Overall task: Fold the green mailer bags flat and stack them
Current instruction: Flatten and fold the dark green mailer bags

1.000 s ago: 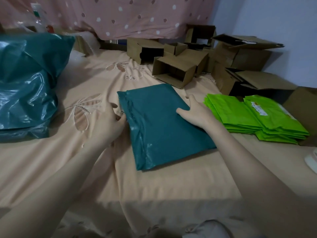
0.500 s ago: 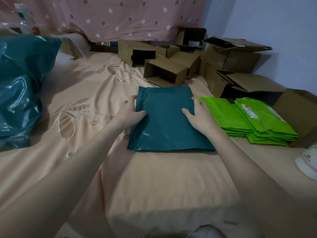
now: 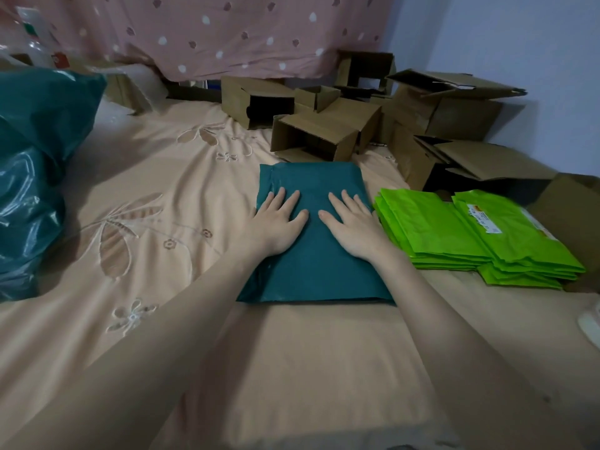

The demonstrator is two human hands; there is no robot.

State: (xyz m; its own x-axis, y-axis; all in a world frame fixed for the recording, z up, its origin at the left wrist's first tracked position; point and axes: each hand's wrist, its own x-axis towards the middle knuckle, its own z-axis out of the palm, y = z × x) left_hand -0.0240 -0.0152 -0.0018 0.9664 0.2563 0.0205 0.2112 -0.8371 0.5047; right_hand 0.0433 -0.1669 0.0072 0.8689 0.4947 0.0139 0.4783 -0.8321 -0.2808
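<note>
A folded dark teal mailer bag (image 3: 316,254) is laid flat on a peach bedsheet (image 3: 156,196) embroidered with pale flower and leaf outlines. It is pressed down by both hands: the left hand (image 3: 279,219) is spread palm-down on its left half and the right hand (image 3: 352,222) on its right half, with the fingers of both held straight and slightly splayed and nothing gripped. The two thumbs are pointed toward each other and kept apart.

Just beside the bag on the right, two overlapping stacks of lime green mailer bags (image 3: 470,235) are seen, a printed label (image 3: 487,222) being visible on the top bag of the right-hand stack. At the left edge a bulging, glossy teal plastic sack (image 3: 32,177) is propped on the sheet.

Behind the bag, several open brown cardboard boxes (image 3: 324,134) are piled on the sheet, some tipped on their sides with their flaps spread. The rear is closed off by a pink fabric (image 3: 227,30) patterned with white and dark spots, and a plain pale blue wall (image 3: 519,53) is found on the right. Crumpled clear plastic (image 3: 35,43) is visible at the upper left.
</note>
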